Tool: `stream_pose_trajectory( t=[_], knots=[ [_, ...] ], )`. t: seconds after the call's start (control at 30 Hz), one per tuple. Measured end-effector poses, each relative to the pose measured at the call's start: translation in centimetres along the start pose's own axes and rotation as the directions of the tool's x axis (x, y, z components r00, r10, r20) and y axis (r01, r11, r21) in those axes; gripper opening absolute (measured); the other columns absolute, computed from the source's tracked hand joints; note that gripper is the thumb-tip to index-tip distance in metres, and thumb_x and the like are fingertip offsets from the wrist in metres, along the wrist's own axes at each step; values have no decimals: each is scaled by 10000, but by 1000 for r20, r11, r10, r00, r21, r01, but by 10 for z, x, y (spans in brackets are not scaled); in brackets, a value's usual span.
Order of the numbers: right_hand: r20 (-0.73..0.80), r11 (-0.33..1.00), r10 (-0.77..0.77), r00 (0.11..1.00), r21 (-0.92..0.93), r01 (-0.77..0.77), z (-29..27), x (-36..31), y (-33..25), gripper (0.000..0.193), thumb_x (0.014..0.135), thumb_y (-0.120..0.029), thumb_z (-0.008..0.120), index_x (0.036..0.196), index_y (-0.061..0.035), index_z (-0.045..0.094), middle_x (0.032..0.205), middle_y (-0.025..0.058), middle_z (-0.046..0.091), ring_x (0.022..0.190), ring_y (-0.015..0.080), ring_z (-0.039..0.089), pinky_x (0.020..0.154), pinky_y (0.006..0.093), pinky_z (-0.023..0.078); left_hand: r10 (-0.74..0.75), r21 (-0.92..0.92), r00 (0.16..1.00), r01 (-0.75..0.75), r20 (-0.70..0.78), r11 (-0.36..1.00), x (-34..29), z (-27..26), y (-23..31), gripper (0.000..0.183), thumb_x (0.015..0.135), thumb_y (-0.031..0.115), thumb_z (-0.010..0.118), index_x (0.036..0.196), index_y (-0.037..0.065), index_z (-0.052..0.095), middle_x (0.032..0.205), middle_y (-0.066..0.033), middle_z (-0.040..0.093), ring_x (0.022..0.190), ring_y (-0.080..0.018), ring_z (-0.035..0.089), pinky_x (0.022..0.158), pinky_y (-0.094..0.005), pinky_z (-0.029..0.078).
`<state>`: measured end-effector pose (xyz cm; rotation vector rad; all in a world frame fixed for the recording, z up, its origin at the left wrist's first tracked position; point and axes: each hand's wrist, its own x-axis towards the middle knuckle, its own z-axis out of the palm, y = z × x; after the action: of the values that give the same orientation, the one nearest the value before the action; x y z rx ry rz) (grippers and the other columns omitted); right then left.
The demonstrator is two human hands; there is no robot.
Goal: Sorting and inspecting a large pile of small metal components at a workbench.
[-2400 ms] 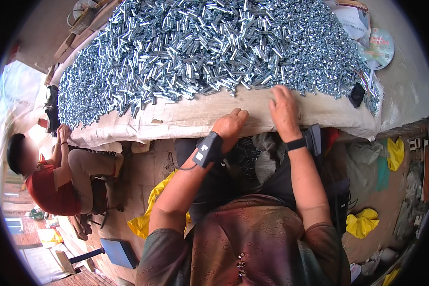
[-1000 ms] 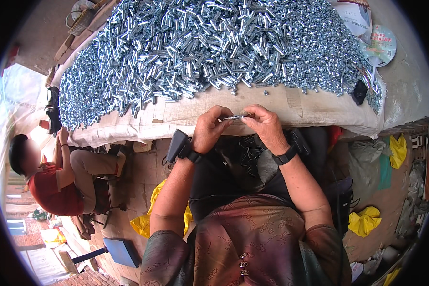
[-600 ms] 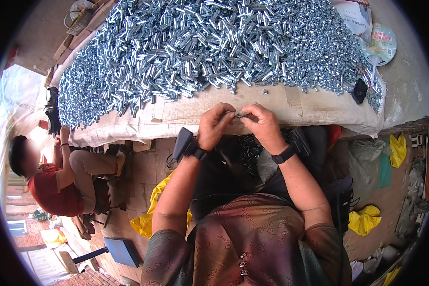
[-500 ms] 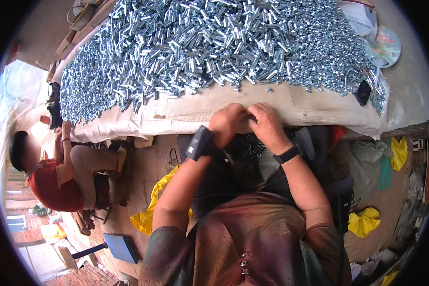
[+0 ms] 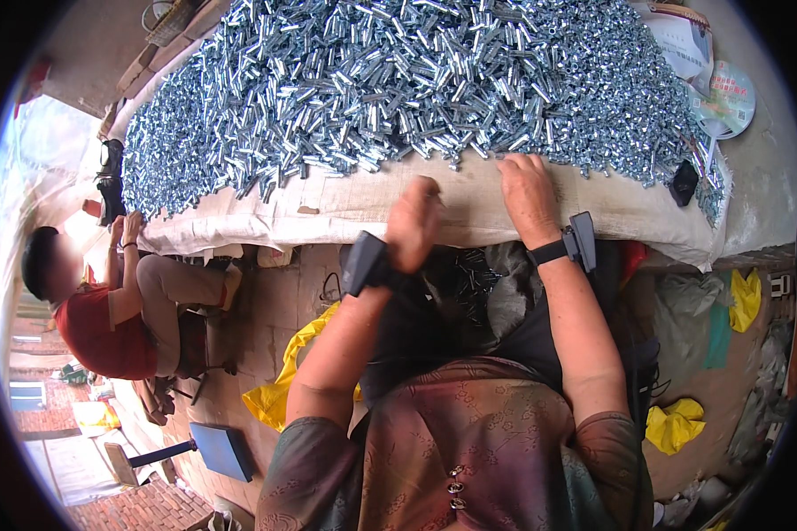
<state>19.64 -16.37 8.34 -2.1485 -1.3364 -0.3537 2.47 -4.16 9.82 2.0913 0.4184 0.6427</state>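
A wide heap of small shiny metal pieces, longer tubes in the middle and short nut-like bits at the sides, covers a pale cloth. My right hand reaches to the heap's front edge, fingers stretched forward, the tips at the nearest pieces. My left hand hangs over the cloth, short of the heap. It is smeared by motion, its fingers look curled, and whether anything is in them is hidden. Below the cloth's edge, between my knees, several thin dark pieces lie on dark material.
At the left sits another person in a red shirt, hands at the heap's edge. A round fan and a black lump lie at the right. Yellow bags are on the floor; a blue board stands lower left.
My hands were together over the cloth's front edge and are now apart. The right has moved forward to the heap; the left has drawn slightly left.
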Motion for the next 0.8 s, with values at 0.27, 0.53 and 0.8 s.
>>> stream_pose_trajectory(
  t=[0.27, 0.53, 0.8],
  knots=[
    [-101, 991, 121, 987, -44, -126, -6, -2, -3, 66, 752, -35, 563, 811, -46, 590, 842, 93, 554, 844, 288, 521, 724, 389, 440, 106, 555, 990, -38, -90, 831, 58, -41, -21, 102, 808, 47, 541, 902, 26, 572, 878, -150, 568, 795, -345, 568, 698, -387, 472],
    [-107, 988, 139, 984, -55, -146, -9, -8, -2, 135, 738, -30, 602, 872, -41, 605, 884, 91, 575, 813, 291, 556, 711, 392, 459, 21, 781, 998, -62, 62, 622, 68, -29, -21, 71, 780, 54, 503, 806, 26, 562, 896, -147, 544, 838, -339, 568, 697, -417, 472],
    [139, 538, 231, 963, 807, -245, -7, -19, -33, 157, 770, 56, 585, 918, 6, 599, 893, 56, 569, 785, 118, 575, 692, 241, 469, -174, -52, 982, 178, 68, 983, 29, -23, -6, 239, 801, -10, 582, 1038, 7, 550, 837, -83, 617, 696, -130, 608, 594, -234, 463]
  ],
)
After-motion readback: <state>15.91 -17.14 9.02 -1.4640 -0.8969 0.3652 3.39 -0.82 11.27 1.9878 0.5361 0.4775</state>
